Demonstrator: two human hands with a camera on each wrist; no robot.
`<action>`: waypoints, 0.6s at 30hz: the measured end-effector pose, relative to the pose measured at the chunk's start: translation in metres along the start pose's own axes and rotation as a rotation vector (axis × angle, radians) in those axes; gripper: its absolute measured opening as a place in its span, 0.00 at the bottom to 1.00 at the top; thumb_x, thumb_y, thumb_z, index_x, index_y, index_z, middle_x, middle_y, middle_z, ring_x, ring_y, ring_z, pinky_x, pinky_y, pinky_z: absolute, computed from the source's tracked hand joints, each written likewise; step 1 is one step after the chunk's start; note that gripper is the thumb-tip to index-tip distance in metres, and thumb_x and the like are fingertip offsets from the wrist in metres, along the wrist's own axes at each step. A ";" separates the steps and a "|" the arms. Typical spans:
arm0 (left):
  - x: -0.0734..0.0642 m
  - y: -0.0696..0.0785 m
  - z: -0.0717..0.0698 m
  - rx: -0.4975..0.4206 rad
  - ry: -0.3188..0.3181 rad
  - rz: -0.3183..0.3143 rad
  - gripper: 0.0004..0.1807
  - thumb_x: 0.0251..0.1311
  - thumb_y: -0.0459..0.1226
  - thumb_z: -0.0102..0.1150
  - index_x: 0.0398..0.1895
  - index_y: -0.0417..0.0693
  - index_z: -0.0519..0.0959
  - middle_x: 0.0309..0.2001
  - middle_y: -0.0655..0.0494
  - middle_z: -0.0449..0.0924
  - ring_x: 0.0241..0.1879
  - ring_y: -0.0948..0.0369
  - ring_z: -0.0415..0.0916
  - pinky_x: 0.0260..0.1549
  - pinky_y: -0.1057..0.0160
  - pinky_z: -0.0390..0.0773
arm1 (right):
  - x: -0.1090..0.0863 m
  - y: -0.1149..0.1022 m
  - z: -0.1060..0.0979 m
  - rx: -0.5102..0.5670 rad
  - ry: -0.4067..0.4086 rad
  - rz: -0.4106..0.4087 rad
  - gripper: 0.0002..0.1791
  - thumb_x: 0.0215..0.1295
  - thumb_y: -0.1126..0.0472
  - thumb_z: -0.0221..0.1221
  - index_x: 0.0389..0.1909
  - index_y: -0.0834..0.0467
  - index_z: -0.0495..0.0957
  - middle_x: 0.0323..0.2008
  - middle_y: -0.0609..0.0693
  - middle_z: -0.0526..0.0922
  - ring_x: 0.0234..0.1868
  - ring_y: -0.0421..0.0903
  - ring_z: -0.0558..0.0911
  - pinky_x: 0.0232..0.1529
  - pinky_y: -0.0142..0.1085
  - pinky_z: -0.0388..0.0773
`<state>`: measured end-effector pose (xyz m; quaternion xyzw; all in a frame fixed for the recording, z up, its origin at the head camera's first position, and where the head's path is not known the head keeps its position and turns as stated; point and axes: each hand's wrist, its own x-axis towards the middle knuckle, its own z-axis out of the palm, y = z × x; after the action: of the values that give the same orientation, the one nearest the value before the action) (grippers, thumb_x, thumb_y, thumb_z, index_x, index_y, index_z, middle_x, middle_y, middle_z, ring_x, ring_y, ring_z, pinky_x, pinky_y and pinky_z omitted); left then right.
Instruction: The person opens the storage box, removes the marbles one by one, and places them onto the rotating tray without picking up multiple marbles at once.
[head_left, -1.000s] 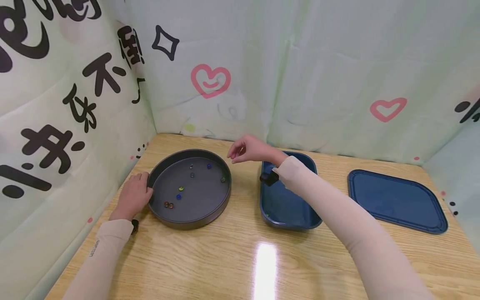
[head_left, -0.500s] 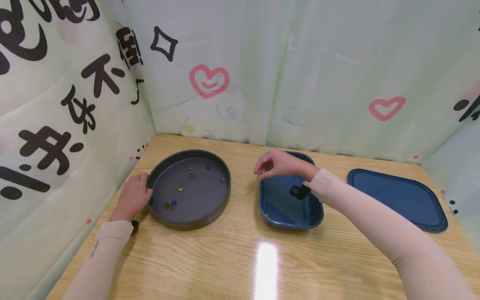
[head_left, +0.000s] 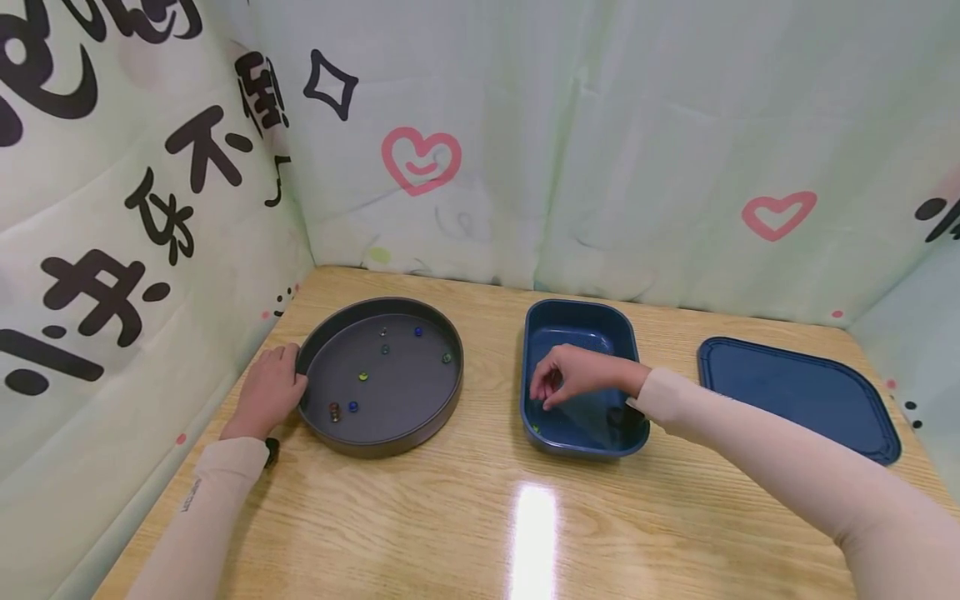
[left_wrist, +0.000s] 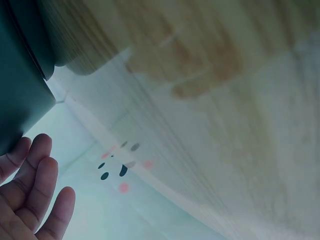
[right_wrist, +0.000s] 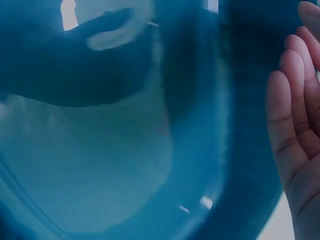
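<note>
In the head view my left hand [head_left: 266,390] rests at the left rim of a round dark grey pan [head_left: 412,435]. The left wrist view shows its fingertips beside the outer wall. Several glass marbles lie in the pan: a yellow one [head_left: 363,377], a blue one [head_left: 353,407] near brownish ones [head_left: 334,407], and others farther back. My right hand [head_left: 573,372] reaches down into a deep blue bin [head_left: 637,433], fingers bent and thumb near the index finger. Whether it pinches a marble I cannot tell. A small green marble [head_left: 536,428] lies in the bin's near left corner, just below the fingertips.
A flat dark blue rectangular lid [head_left: 795,400] lies on the wooden table [head_left: 420,525] at the right, partly behind the right forearm. Printed pale curtains [head_left: 637,167] border the table at the back and sides.
My right hand has moved right from beside the pan and down into the bin. In the pan, the blue and brownish marbles have rolled slightly. My left hand has stayed at the rim.
</note>
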<state>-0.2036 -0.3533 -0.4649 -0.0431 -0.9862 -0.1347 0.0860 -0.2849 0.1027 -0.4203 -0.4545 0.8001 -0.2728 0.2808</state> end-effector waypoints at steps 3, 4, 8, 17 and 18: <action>0.000 0.000 0.001 -0.005 0.006 -0.001 0.18 0.57 0.31 0.44 0.48 0.27 0.67 0.41 0.31 0.73 0.38 0.41 0.68 0.39 0.44 0.69 | 0.001 0.002 0.008 -0.007 -0.051 0.018 0.07 0.51 0.65 0.68 0.33 0.60 0.84 0.27 0.48 0.83 0.28 0.31 0.76 0.34 0.27 0.78; 0.001 0.000 0.001 -0.006 0.007 -0.002 0.18 0.57 0.31 0.44 0.48 0.27 0.67 0.41 0.31 0.73 0.38 0.41 0.68 0.39 0.44 0.69 | 0.001 0.002 0.011 -0.012 -0.067 0.025 0.07 0.51 0.65 0.68 0.33 0.60 0.84 0.27 0.48 0.83 0.28 0.31 0.76 0.34 0.27 0.78; 0.001 0.000 0.002 -0.005 0.004 -0.006 0.17 0.57 0.31 0.45 0.48 0.27 0.67 0.41 0.32 0.73 0.37 0.42 0.67 0.39 0.45 0.69 | 0.001 0.000 0.018 -0.050 -0.120 0.039 0.09 0.49 0.65 0.69 0.34 0.59 0.83 0.28 0.47 0.82 0.29 0.33 0.77 0.34 0.27 0.77; 0.000 0.000 0.001 -0.002 0.001 -0.011 0.17 0.57 0.31 0.46 0.48 0.27 0.66 0.41 0.32 0.73 0.37 0.42 0.67 0.39 0.45 0.69 | 0.004 -0.004 0.025 -0.114 -0.149 0.044 0.11 0.48 0.66 0.69 0.34 0.59 0.82 0.30 0.49 0.82 0.31 0.38 0.78 0.34 0.26 0.76; 0.000 0.000 0.001 -0.003 0.001 -0.012 0.18 0.57 0.31 0.46 0.48 0.27 0.66 0.41 0.32 0.73 0.37 0.42 0.68 0.39 0.45 0.69 | 0.005 -0.003 0.025 -0.117 -0.155 0.043 0.11 0.48 0.66 0.69 0.34 0.59 0.82 0.30 0.49 0.82 0.31 0.38 0.78 0.34 0.26 0.76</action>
<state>-0.2036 -0.3530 -0.4659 -0.0374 -0.9862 -0.1367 0.0856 -0.2675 0.0925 -0.4362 -0.4728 0.8001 -0.1835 0.3203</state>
